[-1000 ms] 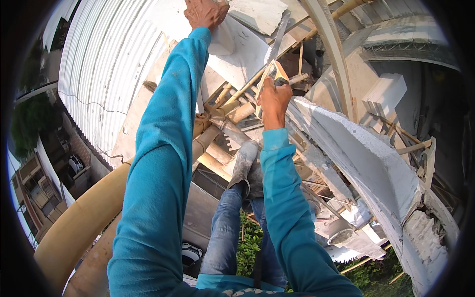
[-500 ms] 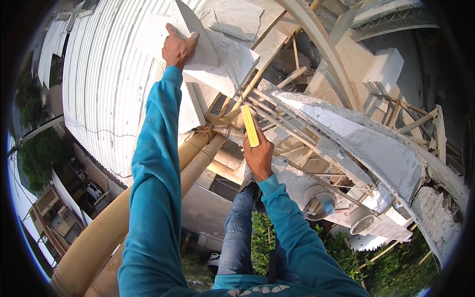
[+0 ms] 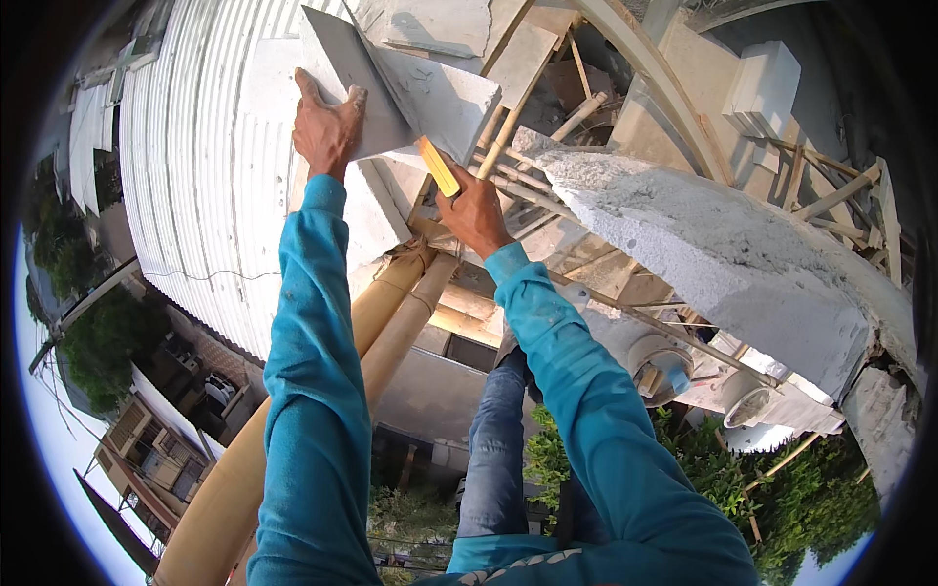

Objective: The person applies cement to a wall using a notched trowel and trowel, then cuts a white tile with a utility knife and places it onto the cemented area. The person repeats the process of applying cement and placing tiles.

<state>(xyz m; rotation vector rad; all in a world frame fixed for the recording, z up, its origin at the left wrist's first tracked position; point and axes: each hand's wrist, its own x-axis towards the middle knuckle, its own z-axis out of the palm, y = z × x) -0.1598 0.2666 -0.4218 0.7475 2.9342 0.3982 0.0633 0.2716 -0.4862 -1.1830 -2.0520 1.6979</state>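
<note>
My left hand (image 3: 327, 132) grips the lower left part of a pale, flat-faced block (image 3: 381, 115), its thumb and forefinger pointing away from me. The block leans at an angle on other white blocks. In my right hand (image 3: 476, 217) is a short yellow bar-shaped tool (image 3: 439, 167) with a line along its length; its exact kind is unclear. The tool's far end is close to the block's lower right corner; whether they touch I cannot tell. A white slab (image 3: 445, 103) lies just right of the block.
Thick bamboo poles (image 3: 391, 293) lashed together run below my hands. A corrugated metal roof (image 3: 200, 146) stretches out at left. A rough concrete ledge (image 3: 703, 234) curves along the right, with buckets (image 3: 660, 369) beneath it. Stacked white blocks (image 3: 765, 88) stand at far right. Greenery shows far below.
My right hand has moved up and left with the yellow tool, to the block's lower corner. My left hand stays on the block, which appears slightly lower left in view.
</note>
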